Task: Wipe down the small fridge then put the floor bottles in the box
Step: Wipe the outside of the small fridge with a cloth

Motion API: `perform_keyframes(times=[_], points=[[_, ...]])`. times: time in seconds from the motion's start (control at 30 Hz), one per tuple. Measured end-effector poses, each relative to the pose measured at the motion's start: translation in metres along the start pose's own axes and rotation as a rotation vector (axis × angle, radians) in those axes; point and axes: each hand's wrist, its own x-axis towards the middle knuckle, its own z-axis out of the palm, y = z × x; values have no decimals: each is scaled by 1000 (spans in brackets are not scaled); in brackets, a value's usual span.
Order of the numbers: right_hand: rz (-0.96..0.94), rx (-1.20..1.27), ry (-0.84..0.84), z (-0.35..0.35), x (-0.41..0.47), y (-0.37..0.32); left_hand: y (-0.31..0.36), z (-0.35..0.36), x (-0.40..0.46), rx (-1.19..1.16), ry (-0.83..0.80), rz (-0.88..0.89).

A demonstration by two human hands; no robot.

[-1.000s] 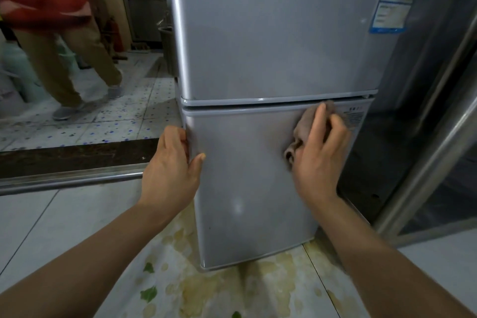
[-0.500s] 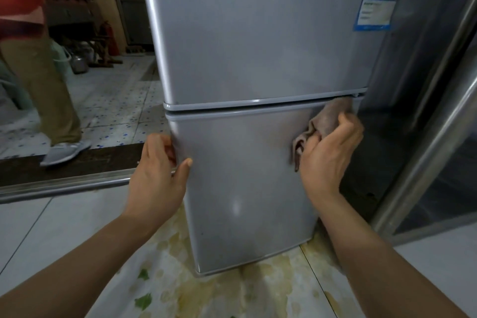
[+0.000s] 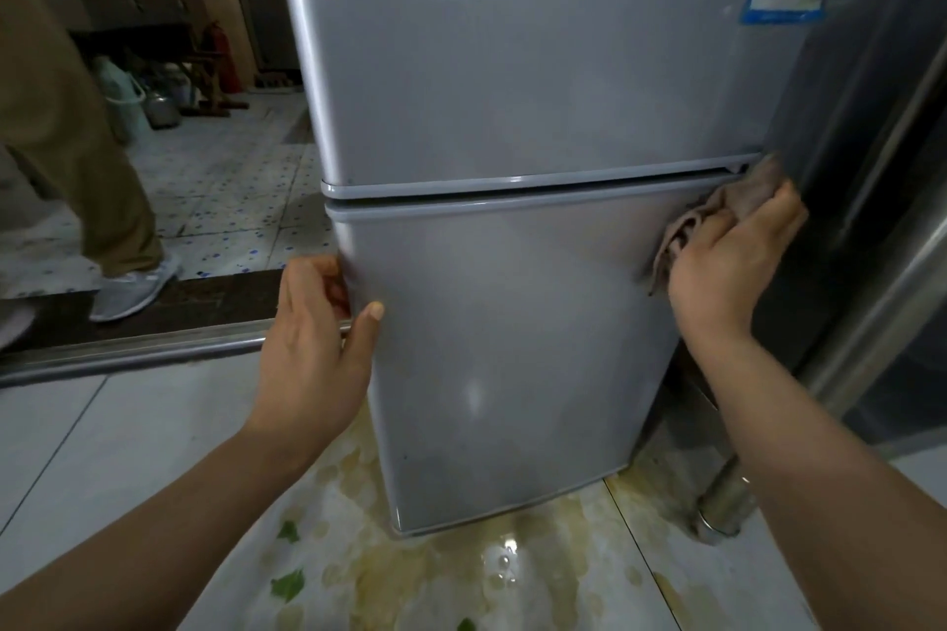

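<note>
The small silver fridge (image 3: 512, 108) stands upright in front of me, with an upper and a lower door. My left hand (image 3: 312, 354) grips the left edge of the lower door, thumb on the front face and fingers curled round the side. My right hand (image 3: 733, 256) holds a crumpled brownish cloth (image 3: 712, 215) against the top right corner of the lower door, by the seam between the doors. No floor bottles or box are in view.
A person in khaki trousers and a grey shoe (image 3: 133, 287) stands at the left beyond a metal floor rail (image 3: 128, 348). A steel cabinet (image 3: 881, 169) and its round leg (image 3: 722, 502) flank the fridge's right. The tiles below are wet, stained and strewn with leaf bits (image 3: 287, 584).
My right hand has slid the cloth rightwards along the top of the lower door to its right corner. My left hand keeps its grip. The person at the left has stepped closer.
</note>
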Motion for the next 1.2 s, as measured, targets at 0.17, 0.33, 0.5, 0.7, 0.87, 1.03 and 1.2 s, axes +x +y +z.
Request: perform_keyframes(times=[0.17,0.33,0.5,0.7,0.87,1.03,1.2], points=[[112,54,-88,1,-35,45,-5,2,1,-3,2,45],[382,62,-259,2,-86,90,-6,2,1,-26,-18,50],[716,-62,-280,5,-101,82,-7,-1,-7,33,-7,38],[488,-21,-147,13,-90,0,-28,7,-40,149,-209,-32],[167,12,-87,12,-151,3,-36,17,-38,125,-214,-60],[404,-94,-279,6,-210,47,-38,15,-37,68,-226,-57],[449,-24,-247,6,-192,12,-38,16,-36,55,-244,-64]])
